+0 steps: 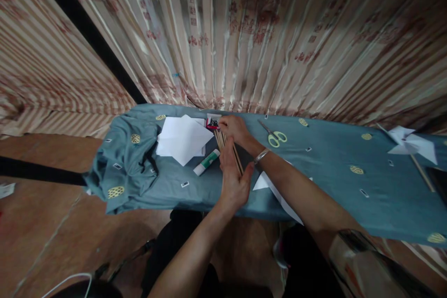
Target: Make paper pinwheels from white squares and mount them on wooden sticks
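My left hand (233, 177) lies over a bundle of thin wooden sticks (238, 160), its fingers stretched out along them and the thumb apart. Just beyond, my right hand (234, 128) has its fingers pinched together at the edge of a small red and white box (211, 122) with small dark pieces in it. Whatever is between those fingertips is too small to make out. A glue stick (206, 163) in green and white lies left of my left hand. White square paper sheets (183, 139) are stacked left of the box, the top one turned askew.
Scissors (273, 136) with yellow-green handles lie right of my right hand. Cut white paper (275, 188) is partly under my right forearm. A white paper pinwheel (412, 144) on a stick lies at the far right. Blue-green cloth (328, 172) covers the table; a curtain (223, 32) hangs behind.
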Tool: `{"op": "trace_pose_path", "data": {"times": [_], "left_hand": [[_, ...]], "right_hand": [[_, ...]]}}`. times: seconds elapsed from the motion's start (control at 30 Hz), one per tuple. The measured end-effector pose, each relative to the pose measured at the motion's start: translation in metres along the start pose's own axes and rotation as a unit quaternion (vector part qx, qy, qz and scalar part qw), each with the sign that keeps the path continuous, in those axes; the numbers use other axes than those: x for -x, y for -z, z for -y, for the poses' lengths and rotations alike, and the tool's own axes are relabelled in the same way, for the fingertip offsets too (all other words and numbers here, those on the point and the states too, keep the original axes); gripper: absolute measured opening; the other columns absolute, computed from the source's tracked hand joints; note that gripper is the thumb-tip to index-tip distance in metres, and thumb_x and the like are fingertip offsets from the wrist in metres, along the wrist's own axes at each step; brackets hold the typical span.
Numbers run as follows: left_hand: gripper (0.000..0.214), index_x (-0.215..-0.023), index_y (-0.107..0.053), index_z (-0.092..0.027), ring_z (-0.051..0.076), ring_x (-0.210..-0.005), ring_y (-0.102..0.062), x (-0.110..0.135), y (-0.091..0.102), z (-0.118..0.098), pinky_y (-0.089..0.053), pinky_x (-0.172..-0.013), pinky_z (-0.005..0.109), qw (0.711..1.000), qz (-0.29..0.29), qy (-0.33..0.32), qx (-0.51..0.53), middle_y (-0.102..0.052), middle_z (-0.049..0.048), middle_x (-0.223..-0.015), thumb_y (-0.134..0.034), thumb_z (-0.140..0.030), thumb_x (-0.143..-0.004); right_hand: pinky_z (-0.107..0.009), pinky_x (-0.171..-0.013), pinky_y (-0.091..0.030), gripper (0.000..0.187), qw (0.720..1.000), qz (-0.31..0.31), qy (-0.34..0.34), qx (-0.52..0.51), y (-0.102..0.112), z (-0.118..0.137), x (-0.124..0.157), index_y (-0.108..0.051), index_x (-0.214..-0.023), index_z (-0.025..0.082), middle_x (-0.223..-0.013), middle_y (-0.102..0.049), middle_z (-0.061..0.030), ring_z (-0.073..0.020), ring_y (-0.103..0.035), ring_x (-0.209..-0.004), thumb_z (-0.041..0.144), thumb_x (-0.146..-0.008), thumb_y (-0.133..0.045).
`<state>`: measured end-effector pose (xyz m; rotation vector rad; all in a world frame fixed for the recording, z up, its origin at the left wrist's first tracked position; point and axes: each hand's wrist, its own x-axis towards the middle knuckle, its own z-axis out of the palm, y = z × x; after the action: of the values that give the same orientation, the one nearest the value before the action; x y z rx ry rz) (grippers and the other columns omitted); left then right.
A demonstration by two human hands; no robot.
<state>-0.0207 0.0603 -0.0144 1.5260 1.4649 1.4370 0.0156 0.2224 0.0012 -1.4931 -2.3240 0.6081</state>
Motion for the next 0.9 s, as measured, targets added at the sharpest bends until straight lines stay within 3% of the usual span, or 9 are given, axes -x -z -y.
{"op": "trace_pose_path", "data": {"times": [0.2,0.67,0.9], "left_hand": [[0.068,-0.150,-0.023,-0.024,0.025,-0.146,-0.025,0.002,0.011,-0.002,-0.019,-0.121,0.047,1.000,-0.003,0.012,0.014,-0.033,0.0120,-0.155,-0.055,-0.031,-0.090],[0.066,-0.148,-0.029,-0.022,0.027,-0.144,-0.030,0.004,0.018,-0.002,-0.022,-0.120,0.048,0.998,-0.009,0.044,0.043,-0.038,0.0121,-0.152,-0.056,-0.034,-0.089],[0.066,-0.148,-0.029,-0.024,0.028,-0.145,-0.029,0.004,0.017,-0.001,-0.022,-0.120,0.049,0.998,-0.003,0.042,0.039,-0.037,0.0107,-0.154,-0.057,-0.034,-0.088]], "right_hand": [[-0.031,-0.084,-0.049,0.028,0.997,0.000,-0.039,0.069,-0.017,0.013,-0.027,-0.076,-0.098,0.018,-0.103,-0.075,-0.0121,-0.0253,-0.068,-0.097,0.023,-0.089,-0.050],[-0.034,-0.084,-0.051,0.030,0.994,-0.011,-0.066,0.087,-0.028,0.022,-0.033,-0.076,-0.101,0.014,-0.107,-0.074,-0.0180,-0.0287,-0.070,-0.100,0.018,-0.087,-0.049],[-0.027,-0.082,-0.050,0.031,0.993,-0.024,-0.083,0.077,-0.026,0.014,-0.036,-0.075,-0.102,0.016,-0.106,-0.076,-0.0122,-0.0224,-0.069,-0.097,0.022,-0.090,-0.047]]}}
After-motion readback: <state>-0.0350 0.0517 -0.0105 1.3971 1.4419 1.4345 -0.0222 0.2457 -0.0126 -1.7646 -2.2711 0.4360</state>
